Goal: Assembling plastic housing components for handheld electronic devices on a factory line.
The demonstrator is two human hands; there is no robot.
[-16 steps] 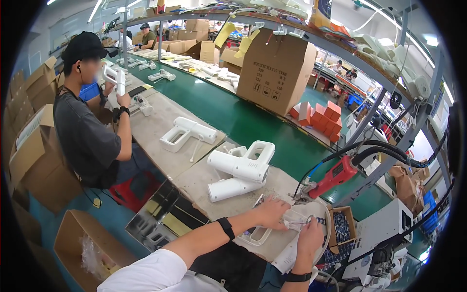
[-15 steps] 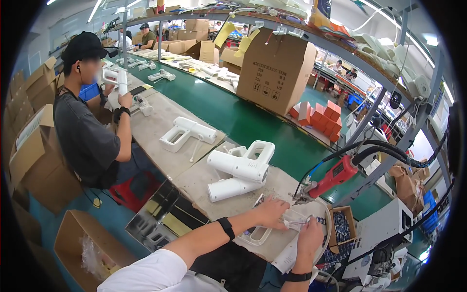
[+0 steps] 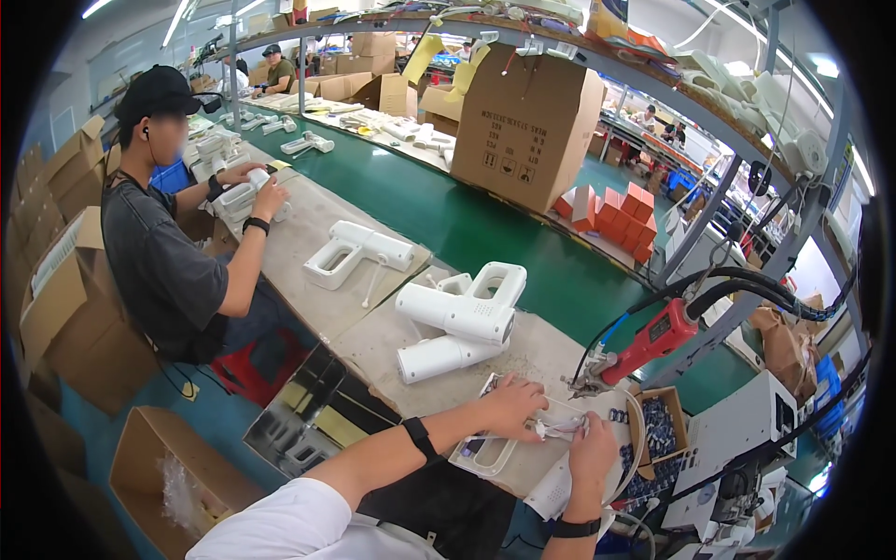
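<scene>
An opened white plastic housing [image 3: 549,492], gun-shaped with a loop handle, lies on the bench under both my hands. My left hand [image 3: 511,409] is over its upper part, fingers bent and thumb tip at the left end of some thin, pale wires [image 3: 562,427]. With its fingertips closed, my right hand [image 3: 593,455] pinches the other end of these wires, above the barrel part. What the wires join is too small to make out. Beyond my left arm lie white gun-shaped units [image 3: 457,317], one across another, and a further white unit [image 3: 357,252].
A red hand tool [image 3: 653,341] on black hoses hangs right of my hands. A carton of small dark-blue parts [image 3: 665,425] stands beneath it. Along the bench runs a green belt [image 3: 401,219] with a big carton [image 3: 523,126] beyond. A co-worker [image 3: 173,215] sits at left, holding a white unit.
My left hand has shifted slightly left, and the wires show more plainly between my hands. The co-worker has lowered the white unit from chest height to the bench.
</scene>
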